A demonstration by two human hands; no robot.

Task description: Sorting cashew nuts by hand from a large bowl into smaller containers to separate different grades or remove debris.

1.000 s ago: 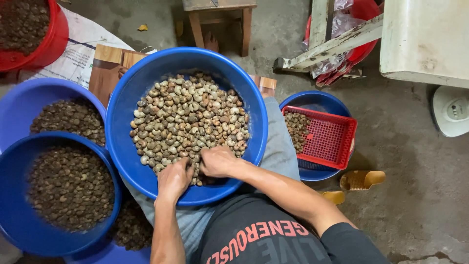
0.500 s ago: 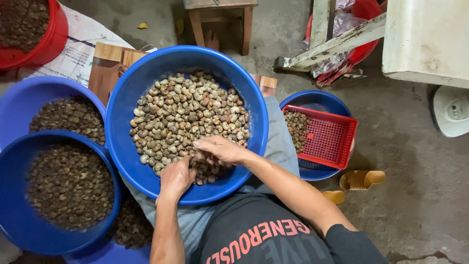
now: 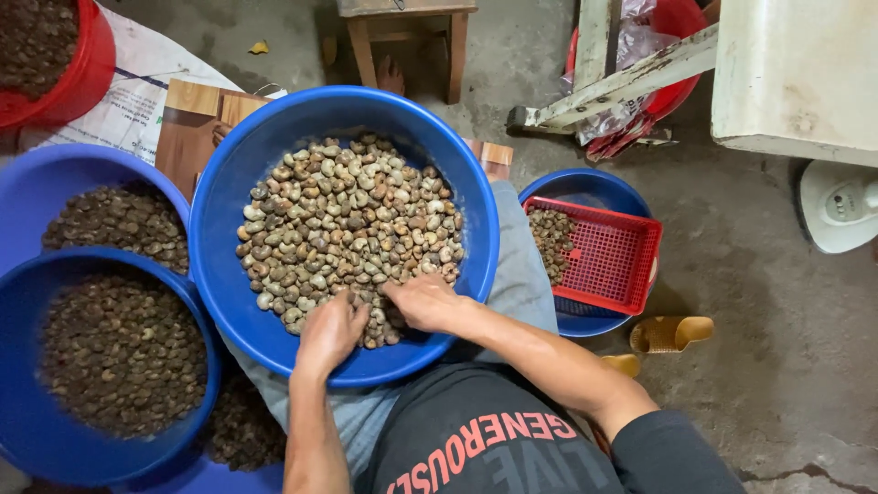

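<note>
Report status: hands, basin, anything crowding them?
Left hand and right hand both down in the shells, grip hidden. Big blue basin on the lap. Darker-filled blue basins crowd the left.

Showing a rough grey concrete floor [image 3: 777,274], stained and cracking toward the bottom right corner. Standing at the top edge, a small wooden stool [image 3: 407,27], legs casting soft shadow downward. Leaning beside it at the upper right, a worn white-painted wooden frame [image 3: 622,82], paint flaking. Filling the top right corner, a white box-like cabinet [image 3: 796,73], with a white fan base [image 3: 837,206] sitting just below it. Lying at the upper left, a printed white sack [image 3: 137,101] spread flat, wooden boards [image 3: 197,114] resting on it. Glowing dimly under even, diffuse light.
</note>
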